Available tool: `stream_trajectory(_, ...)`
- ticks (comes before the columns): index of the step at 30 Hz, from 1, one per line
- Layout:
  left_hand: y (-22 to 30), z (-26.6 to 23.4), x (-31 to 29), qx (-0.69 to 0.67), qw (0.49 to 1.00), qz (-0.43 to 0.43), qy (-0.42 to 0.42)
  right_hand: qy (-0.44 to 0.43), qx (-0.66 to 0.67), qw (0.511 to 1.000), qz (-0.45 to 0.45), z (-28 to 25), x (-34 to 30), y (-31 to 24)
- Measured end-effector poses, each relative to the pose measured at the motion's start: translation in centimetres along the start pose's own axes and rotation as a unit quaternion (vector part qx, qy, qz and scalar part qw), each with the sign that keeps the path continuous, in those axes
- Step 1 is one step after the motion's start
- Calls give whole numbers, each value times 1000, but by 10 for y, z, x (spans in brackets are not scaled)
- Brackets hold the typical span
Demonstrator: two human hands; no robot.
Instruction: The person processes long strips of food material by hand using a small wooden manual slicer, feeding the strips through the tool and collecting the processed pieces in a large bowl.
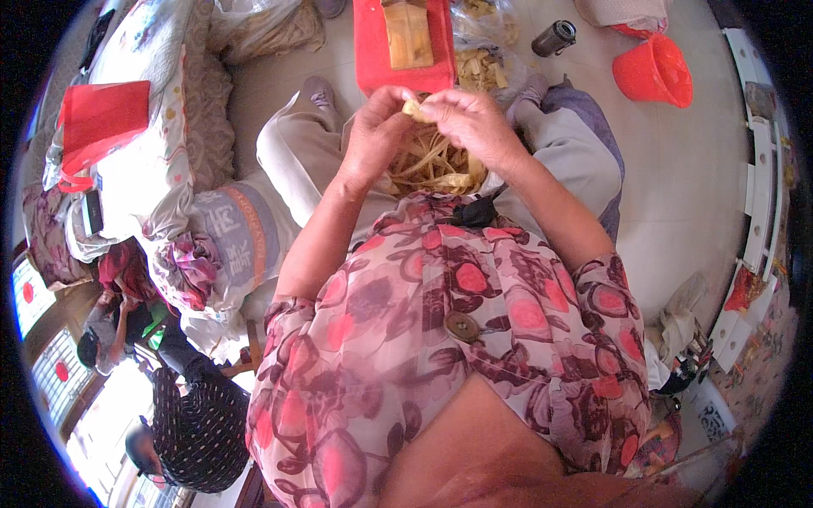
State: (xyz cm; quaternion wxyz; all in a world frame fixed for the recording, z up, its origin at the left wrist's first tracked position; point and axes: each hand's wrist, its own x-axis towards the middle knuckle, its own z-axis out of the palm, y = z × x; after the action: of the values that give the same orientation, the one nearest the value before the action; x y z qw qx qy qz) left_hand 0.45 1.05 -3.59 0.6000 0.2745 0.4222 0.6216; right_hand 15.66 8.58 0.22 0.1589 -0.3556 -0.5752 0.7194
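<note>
My left hand (pixel 378 127) and my right hand (pixel 474 125) meet in front of me, fingers pinched together. Between the fingertips is a small, folded piece of pale yellow strip (pixel 415 110). Both hands seem to grip it, though the fingers cover part of it. Right below, between my legs, lies a tangled heap of long, flat yellow strips (pixel 436 167). Its container, if any, is hidden by my hands and shirt.
Ahead stands a red stool (pixel 370 51) with a yellowish-brown block or packet (pixel 408 38) on it. Beside it are clear bags of yellow pieces (pixel 481 69). A dark cylindrical flask (pixel 555 38) and red bucket (pixel 652 72) are to the right. Other people (pixel 199 432) sit at lower left.
</note>
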Motion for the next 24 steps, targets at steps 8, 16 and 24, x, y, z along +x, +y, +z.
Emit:
stream_trajectory(8,13,17,-5,89,991,-10,98,-13,140,990,-15,3,3,10)
stream_trajectory(16,13,16,1,245,962,47,109,26,208,977,44,-7,10,15)
stream_trajectory(24,46,8,2,492,850,141,122,26,171,985,-14,-32,14,13)
